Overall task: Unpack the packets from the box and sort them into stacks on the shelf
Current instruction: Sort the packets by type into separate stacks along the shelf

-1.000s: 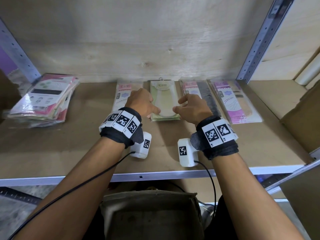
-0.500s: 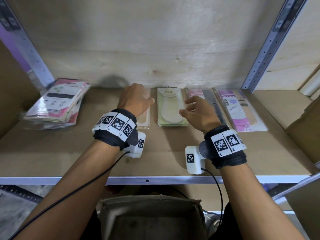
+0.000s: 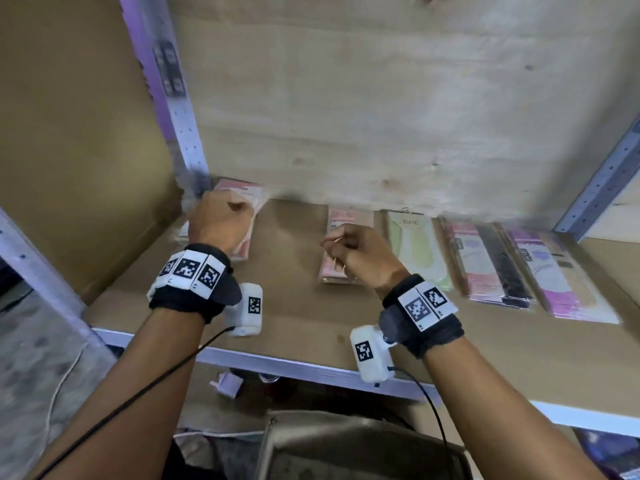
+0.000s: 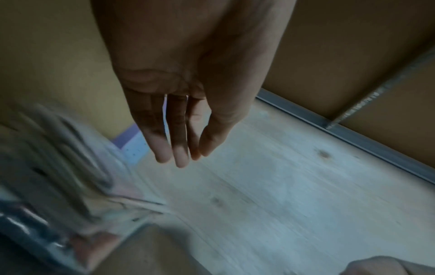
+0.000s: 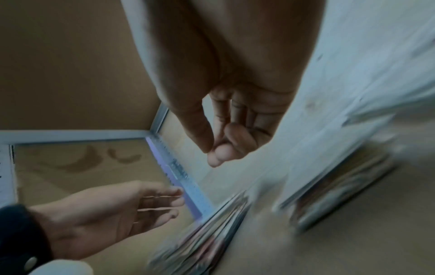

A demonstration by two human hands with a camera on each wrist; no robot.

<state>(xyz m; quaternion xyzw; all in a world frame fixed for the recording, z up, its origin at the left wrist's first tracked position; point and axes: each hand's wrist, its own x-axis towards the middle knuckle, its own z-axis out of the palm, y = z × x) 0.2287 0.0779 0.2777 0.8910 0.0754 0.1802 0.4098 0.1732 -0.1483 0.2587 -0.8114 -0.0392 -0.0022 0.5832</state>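
**Both hands empty over the shelf, stacks laid out along the back**

Fingers (image 4: 162, 147) of my left hand (image 3: 221, 221) hang straight and close together, holding nothing — the left wrist view shows them above the pile of packets (image 3: 242, 216) at the left end of the shelf (image 3: 294, 306), near the metal upright (image 3: 183, 126). Whether they touch the pile I cannot tell; that view is blurred. My right hand (image 3: 360, 258) is loosely curled, thumb tip against the fingertips, with nothing plainly between them in the right wrist view. It hovers over the pink stack (image 3: 341, 251) in the middle of the shelf.

Outward from there I see three more stacks in a row to the right, each just beside the next: a green packet stack (image 3: 415, 244), a pink-and-black stack (image 3: 488, 265) and a purple-topped stack (image 3: 554, 275) — all lying flat against the plywood back wall (image 3: 381, 116). A wide bare stretch of shelf separates the left pile from the pink stack. Below the shelf edge, between my forearms, sits the open box (image 3: 346, 441).
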